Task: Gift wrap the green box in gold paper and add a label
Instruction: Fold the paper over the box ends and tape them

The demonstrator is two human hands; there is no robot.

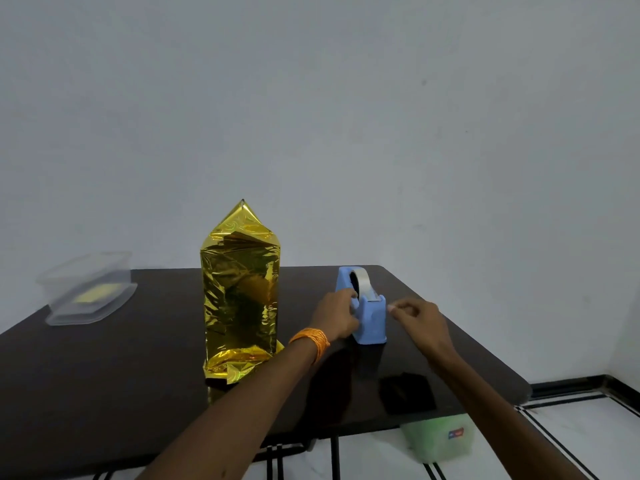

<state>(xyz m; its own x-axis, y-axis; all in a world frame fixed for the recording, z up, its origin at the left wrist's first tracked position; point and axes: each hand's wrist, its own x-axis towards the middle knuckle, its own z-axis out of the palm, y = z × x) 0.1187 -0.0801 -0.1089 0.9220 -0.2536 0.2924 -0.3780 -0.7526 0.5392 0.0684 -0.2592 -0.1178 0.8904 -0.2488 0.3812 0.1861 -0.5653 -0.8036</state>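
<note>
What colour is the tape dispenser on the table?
Light blue; the tape dispenser shows best in the head view.

Gold paper (240, 292) hides the box; blurred tub (59, 306) perhaps holds something yellow

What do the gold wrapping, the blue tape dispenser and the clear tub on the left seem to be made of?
The gold wrapping: thin metallic foil or film, mirror-glossy, with sharp creases and bright reflections. The blue tape dispenser: probably moulded plastic, matte, evenly coloured, rounded edges. The clear tub: likely translucent plastic; something yellow shows through its walls.
</note>
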